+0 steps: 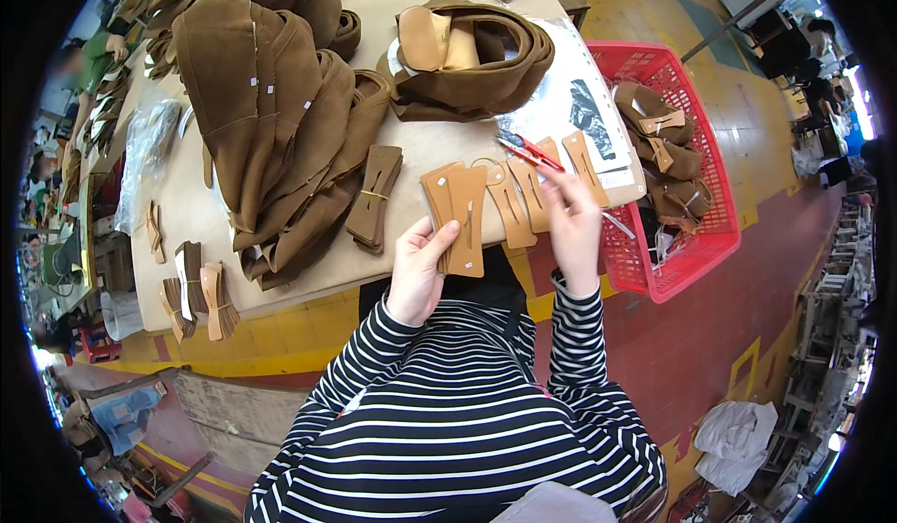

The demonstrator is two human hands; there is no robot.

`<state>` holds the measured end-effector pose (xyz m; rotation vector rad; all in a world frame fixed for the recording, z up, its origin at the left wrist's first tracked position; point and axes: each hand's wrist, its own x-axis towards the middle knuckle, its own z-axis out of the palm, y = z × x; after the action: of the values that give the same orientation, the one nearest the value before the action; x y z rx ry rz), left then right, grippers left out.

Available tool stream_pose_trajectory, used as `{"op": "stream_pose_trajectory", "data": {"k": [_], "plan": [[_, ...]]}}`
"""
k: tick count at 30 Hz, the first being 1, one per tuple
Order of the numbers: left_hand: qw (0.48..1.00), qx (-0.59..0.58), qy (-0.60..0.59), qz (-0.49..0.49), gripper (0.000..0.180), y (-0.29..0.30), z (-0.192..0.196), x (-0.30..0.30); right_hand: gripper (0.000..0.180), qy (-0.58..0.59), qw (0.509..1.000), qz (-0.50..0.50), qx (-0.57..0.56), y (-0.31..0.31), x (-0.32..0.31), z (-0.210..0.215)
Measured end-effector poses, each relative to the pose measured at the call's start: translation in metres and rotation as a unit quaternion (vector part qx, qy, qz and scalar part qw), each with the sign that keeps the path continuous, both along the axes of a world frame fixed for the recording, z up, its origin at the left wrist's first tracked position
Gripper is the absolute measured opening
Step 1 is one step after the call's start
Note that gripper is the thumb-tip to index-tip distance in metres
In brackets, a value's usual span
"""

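My left hand (418, 266) grips a fanned stack of tan leather pieces (459, 207) by its lower left side, thumb on top. Each piece is waisted, with flared ends and a narrow slit. Blurred by motion, my right hand (574, 224) hovers over the table edge, beside more tan leather pieces (509, 207) laid in a row. Its fingers are too smeared to show whether they hold anything. Just beyond them lies a red-handled cutting tool (530, 150). A brown bundle tied with a band (375, 198) lies left of the held stack.
Large brown material pieces (243, 102) are heaped at left. A brown roll (467, 84) holds tan pieces at the back. Right of the table, a red plastic basket (693, 275) contains brown bundles. Small banded bundles (217, 303) lie at the front left edge, near clear plastic (149, 163).
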<state>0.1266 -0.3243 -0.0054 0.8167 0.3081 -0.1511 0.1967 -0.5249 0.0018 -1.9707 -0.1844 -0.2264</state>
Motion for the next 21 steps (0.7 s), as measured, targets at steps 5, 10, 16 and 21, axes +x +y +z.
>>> {"op": "stream_pose_trajectory", "data": {"k": [5,10,16,21], "plan": [[1.0,0.002,0.001,-0.014,0.025,-0.005,0.0,-0.001,0.013,0.123,0.977,0.078,0.157,0.047,-0.03,0.01],[1.0,-0.025,0.01,-0.012,0.027,0.002,0.007,-0.003,0.011,0.204,0.93,0.054,0.302,0.056,-0.033,0.01],[0.999,0.031,0.005,0.004,0.024,0.001,0.003,-0.001,0.015,0.127,0.972,0.067,0.186,0.059,-0.038,0.004],[1.0,0.018,0.014,0.004,0.025,0.0,-0.01,-0.001,0.011,0.156,0.958,0.026,0.241,0.062,-0.04,-0.005]]}}
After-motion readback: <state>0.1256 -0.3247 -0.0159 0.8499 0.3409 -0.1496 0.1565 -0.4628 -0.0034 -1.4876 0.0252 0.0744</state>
